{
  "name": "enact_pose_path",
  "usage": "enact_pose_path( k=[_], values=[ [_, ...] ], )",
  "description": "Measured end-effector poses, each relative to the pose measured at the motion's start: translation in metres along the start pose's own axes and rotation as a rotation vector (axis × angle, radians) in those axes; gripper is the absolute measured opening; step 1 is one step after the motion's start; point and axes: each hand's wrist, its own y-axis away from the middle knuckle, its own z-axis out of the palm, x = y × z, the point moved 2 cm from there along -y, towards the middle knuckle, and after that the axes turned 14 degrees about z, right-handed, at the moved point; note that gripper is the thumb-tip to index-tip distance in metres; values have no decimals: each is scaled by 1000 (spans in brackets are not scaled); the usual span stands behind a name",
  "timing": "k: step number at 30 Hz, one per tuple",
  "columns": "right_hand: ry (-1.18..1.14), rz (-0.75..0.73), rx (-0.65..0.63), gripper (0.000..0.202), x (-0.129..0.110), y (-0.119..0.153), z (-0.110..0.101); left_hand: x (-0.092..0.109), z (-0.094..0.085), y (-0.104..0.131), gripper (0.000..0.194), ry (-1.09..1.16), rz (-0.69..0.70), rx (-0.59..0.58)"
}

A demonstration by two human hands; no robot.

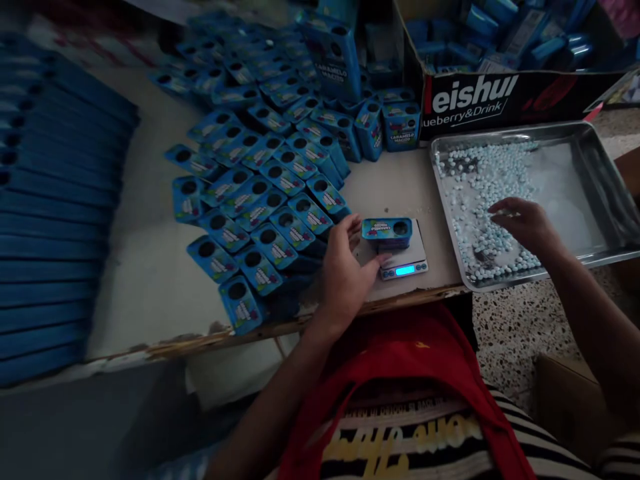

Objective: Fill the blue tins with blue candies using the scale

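Looking down from my head camera, I see my left hand (345, 270) resting on the worktop (150, 267) just beside a small digital scale (403, 257), fingers loosely spread and gripping nothing, the fingertips touching the scale's near left edge. A blue tin (387, 229) labelled with a round hole in its top lies flat on the scale's platform, and the scale's display glows blue at the front. My right hand (525, 227) hangs over a metal tray (607, 193) to the right of the scale, fingers curled together above the small pale blue candies (475, 193) that are scattered across the tray's left half; whether I have any pinched between the fingertips I cannot tell. To the left of the scale, many more of the same blue tins (260, 200) lie in overlapping rows on the worktop, with a few standing upright farther back. A cardboard box (500, 100) printed with white lettering stands behind the tray, filled with blue packages. Flat blue stacks (50, 220) line the far left edge. My red apron (400, 373) shows at the bottom.
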Motion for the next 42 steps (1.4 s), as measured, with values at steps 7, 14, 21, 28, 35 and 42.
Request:
enact_pose_path(
  k=[7, 14, 21, 28, 35, 42],
  values=[
    [-438, 37, -94, 32, -37, 25, 37, -6, 32, -39, 38, 36, 108, -163],
    [-1207, 429, -438, 46, -32, 22, 84, 70, 82, -120, 45, -218, 900, -478],
    [-1522, 584, -425, 21, -16, 14, 96, 45, 112, -135, 43, -121, 648, -441],
    [-1428, 632, -441, 18, -17, 15, 79, -3, 80, -92, 63, 438, -64, -96],
    [-909, 477, -432, 25, -11, 16, 47, -18, 37, -20, 69, 540, -325, -32],
    [-862, 498, -550, 17, -58, 30, 55, -7, 22, -8, 77, 409, -132, 3]
  ],
)
